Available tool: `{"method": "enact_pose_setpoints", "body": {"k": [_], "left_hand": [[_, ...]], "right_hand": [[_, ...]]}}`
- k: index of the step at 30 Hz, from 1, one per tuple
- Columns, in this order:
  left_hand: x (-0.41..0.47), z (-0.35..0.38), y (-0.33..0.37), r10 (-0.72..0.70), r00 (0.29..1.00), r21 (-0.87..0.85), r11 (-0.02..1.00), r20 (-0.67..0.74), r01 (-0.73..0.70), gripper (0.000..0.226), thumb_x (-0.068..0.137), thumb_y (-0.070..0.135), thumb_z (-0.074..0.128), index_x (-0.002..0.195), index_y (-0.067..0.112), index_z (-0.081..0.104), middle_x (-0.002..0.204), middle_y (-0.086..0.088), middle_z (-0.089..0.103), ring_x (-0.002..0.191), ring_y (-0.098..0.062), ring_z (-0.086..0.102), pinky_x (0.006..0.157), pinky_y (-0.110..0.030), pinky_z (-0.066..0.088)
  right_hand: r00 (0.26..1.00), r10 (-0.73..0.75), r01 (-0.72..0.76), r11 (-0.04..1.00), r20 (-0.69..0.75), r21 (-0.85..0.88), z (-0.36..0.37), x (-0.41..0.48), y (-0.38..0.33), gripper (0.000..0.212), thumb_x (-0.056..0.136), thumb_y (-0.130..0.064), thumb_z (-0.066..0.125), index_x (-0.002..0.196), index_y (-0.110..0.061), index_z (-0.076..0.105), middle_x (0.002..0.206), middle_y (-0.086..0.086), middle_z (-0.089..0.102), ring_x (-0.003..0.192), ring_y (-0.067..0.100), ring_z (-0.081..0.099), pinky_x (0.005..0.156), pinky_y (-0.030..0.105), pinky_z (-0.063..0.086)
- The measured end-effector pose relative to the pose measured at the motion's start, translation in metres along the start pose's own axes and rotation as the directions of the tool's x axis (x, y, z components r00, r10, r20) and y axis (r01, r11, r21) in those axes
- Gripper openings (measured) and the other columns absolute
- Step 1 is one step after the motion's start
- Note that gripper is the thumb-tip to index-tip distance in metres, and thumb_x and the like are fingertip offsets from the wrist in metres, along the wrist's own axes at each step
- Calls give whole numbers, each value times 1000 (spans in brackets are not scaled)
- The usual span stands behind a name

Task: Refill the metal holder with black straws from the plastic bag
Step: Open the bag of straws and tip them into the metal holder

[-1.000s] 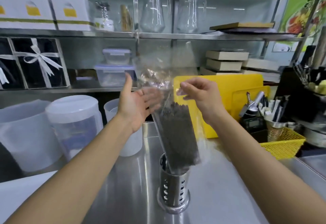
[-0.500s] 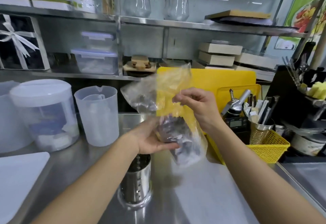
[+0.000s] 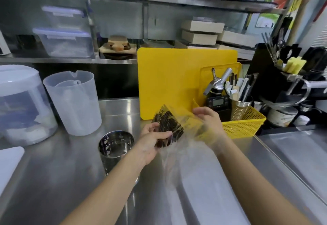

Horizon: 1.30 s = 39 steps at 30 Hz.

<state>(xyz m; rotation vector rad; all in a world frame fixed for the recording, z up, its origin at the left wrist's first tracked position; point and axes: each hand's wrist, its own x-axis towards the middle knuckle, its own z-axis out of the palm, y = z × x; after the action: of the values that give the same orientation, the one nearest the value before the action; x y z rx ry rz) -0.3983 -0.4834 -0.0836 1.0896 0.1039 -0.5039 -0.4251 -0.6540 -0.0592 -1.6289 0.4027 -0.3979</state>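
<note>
A perforated metal holder (image 3: 115,149) stands upright on the steel counter and looks empty inside. Just right of it, my left hand (image 3: 152,142) grips a bundle of black straws (image 3: 168,127) still wrapped in the clear plastic bag (image 3: 185,146). The bundle lies tilted, almost on its side, above the counter. My right hand (image 3: 209,120) holds the bag's other end, close to the yellow basket. Loose plastic from the bag hangs down between my forearms.
A yellow cutting board (image 3: 169,77) leans behind my hands. A yellow basket (image 3: 245,123) with a timer and a utensil cup sits to the right. A clear jug (image 3: 74,100) and a lidded tub (image 3: 21,104) stand at the left. A sink (image 3: 300,154) lies at the right.
The bag was upright over the holder with straws pointing in; it was lifted away, lowered to the right and tipped sideways. My left hand now grips the bundle. The camera tilted down.
</note>
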Motion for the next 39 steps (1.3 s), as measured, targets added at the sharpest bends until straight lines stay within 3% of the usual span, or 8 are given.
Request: {"method": "enact_pose_setpoints", "body": {"k": [6, 11, 16, 20, 23, 28, 35, 39], "left_hand": [[-7, -16, -39, 9, 1000, 61, 998, 19, -10, 44, 69, -15, 66, 99, 13, 53, 118, -12, 53, 94, -28, 59, 67, -37, 53], [-11, -27, -62, 5, 995, 221, 975, 101, -27, 48, 68, -10, 71, 101, 21, 55, 120, -9, 54, 108, -36, 58, 56, -29, 50], [-12, -24, -79, -74, 973, 417, 909, 220, -25, 40, 77, -4, 66, 99, 28, 58, 117, -8, 60, 105, -18, 58, 78, -24, 48], [-8, -19, -88, -200, 958, 411, 906, 208, 100, 32, 80, 37, 64, 111, 27, 61, 125, -2, 60, 124, -21, 47, 109, -38, 31], [-6, -14, -86, -244, 953, 290, 939, 180, 185, 57, 73, 51, 63, 116, 14, 60, 108, -9, 64, 101, -23, 59, 88, -36, 46], [-6, 1, -97, -201, 979, 258, 945, -22, 199, 29, 77, 17, 71, 99, 7, 55, 93, -11, 65, 81, -21, 63, 59, -28, 52], [14, -11, -123, -81, 948, 278, 945, -309, 172, 29, 80, -7, 62, 103, 7, 52, 107, -17, 66, 91, -34, 66, 86, -52, 53], [17, -24, -134, -32, 919, 359, 915, -392, 184, 29, 82, -8, 59, 99, 11, 47, 98, -7, 62, 85, -23, 62, 77, -39, 53]], "right_hand": [[817, 555, -574, 809, 155, 127, -6, -22, 37, 59, 78, -47, 65, 120, -7, 54, 113, 11, 58, 102, 31, 59, 71, 41, 53], [866, 462, -482, 873, 192, 73, -9, -55, 44, 10, 87, -10, 54, 92, -7, 61, 91, 12, 63, 80, 24, 63, 61, 30, 53], [923, 324, -336, 942, 207, 25, -16, -64, 53, 11, 78, 1, 58, 75, -10, 58, 84, 5, 64, 83, 19, 61, 74, 39, 50], [929, 287, -287, 957, 236, -36, -15, -58, 62, 13, 80, -2, 63, 70, -10, 61, 104, 4, 68, 96, 18, 62, 90, 49, 48], [919, 273, -262, 962, 286, -77, -12, -53, 71, 11, 82, -9, 65, 73, -6, 59, 105, 7, 68, 103, 22, 61, 91, 49, 47], [886, 275, -267, 961, 373, -74, -16, -43, 92, 12, 83, 2, 58, 72, -4, 57, 84, 14, 62, 86, 25, 60, 85, 46, 52], [900, 313, -293, 950, 302, -111, -46, -14, 114, 17, 86, 1, 56, 69, -4, 53, 84, 13, 65, 79, 26, 65, 66, 35, 56], [885, 379, -357, 925, 270, -129, -75, -5, 131, 16, 85, 3, 53, 70, -2, 52, 81, 13, 61, 72, 31, 63, 59, 33, 53]]}}
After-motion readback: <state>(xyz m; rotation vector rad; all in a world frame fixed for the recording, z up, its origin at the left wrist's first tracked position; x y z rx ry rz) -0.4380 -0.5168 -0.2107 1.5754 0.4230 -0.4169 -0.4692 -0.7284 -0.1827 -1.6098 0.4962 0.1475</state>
